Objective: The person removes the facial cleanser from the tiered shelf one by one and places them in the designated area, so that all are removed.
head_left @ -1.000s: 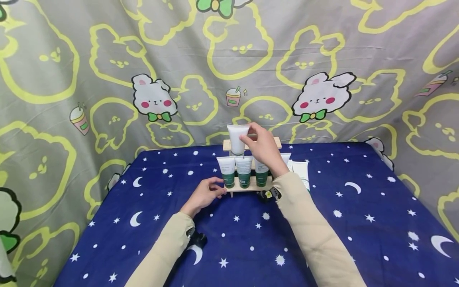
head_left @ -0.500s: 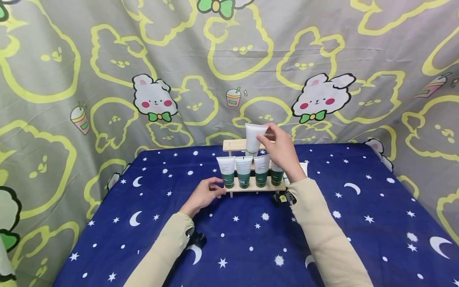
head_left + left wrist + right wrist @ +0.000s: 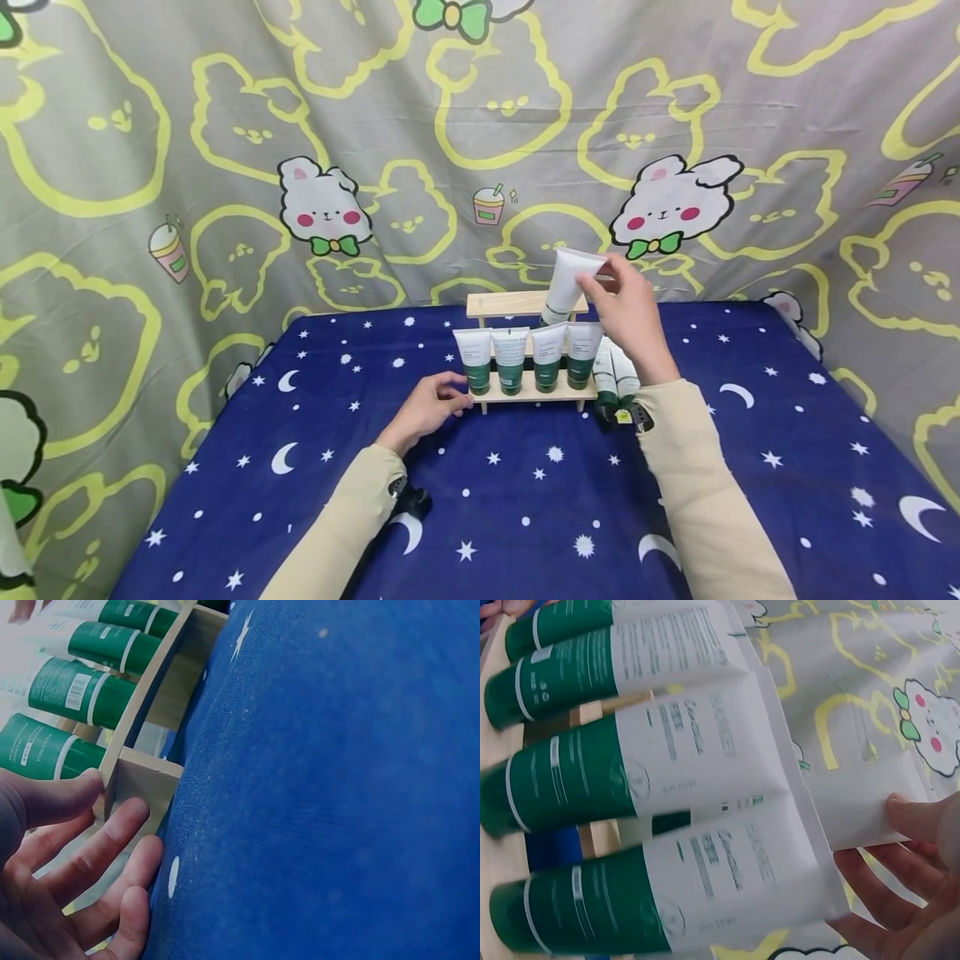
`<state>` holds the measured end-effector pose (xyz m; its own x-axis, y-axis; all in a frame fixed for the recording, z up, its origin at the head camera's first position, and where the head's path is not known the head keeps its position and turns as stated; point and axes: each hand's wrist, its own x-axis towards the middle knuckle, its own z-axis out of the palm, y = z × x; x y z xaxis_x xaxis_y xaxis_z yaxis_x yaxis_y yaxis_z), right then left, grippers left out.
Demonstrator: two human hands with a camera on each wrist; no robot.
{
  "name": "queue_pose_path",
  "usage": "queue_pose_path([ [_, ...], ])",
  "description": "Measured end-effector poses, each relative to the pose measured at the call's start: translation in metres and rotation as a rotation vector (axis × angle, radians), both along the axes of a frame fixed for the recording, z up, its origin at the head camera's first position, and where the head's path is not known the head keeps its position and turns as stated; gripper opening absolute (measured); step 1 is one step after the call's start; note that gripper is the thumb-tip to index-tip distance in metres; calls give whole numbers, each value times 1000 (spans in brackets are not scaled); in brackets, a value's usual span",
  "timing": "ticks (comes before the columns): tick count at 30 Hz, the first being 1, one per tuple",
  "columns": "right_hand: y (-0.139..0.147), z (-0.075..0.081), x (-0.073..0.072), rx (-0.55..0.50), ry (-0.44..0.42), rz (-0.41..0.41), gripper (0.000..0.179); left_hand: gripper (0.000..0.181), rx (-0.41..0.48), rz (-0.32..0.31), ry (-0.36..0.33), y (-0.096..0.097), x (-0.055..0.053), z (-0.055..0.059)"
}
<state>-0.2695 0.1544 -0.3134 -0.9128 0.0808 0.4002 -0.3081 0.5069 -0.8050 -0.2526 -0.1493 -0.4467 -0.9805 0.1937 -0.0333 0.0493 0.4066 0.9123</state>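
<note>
In the head view my right hand (image 3: pixel 628 312) pinches a white squeeze tube (image 3: pixel 573 279) near its flat top end. The tube tilts, its lower end in front of the right part of the top shelf of a small wooden tiered rack (image 3: pixel 495 302). In the right wrist view, thumb and fingers lie on either side of the held tube (image 3: pixel 862 799), partly hidden by nearer tubes. My left hand (image 3: pixel 429 408) holds the rack's left front corner, the thumb (image 3: pixel 64 799) on its edge. Several green-and-white tubes (image 3: pixel 510 358) stand cap down in a row on the lowest shelf.
More white-and-green tubes (image 3: pixel 622 371) lie on the cloth just right of the rack, partly behind the right wrist camera (image 3: pixel 611 415). A dark blue cloth (image 3: pixel 525 500) with stars and moons covers the table. A patterned grey curtain (image 3: pixel 405 108) hangs close behind.
My right hand has moved to the right along the top shelf with the tube, which now leans more. The left hand has stayed at the rack's corner.
</note>
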Motion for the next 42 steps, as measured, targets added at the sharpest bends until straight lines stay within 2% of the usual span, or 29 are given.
queue_pose_path([
  [15, 37, -3, 10, -112, 2, -134, 42, 31, -10, 8, -7, 0, 1, 2],
  [27, 71, -5, 20, -60, -27, -234, 45, 29, -3, 7, 5, 0, 1, 3],
  [37, 96, -21, 25, -46, -83, -265, 52, 30, -3, -1, -4, 0, 1, 2],
  [42, 104, -24, 27, 41, -75, -280, 52, 31, 5, -4, -6, 0, 1, 2],
])
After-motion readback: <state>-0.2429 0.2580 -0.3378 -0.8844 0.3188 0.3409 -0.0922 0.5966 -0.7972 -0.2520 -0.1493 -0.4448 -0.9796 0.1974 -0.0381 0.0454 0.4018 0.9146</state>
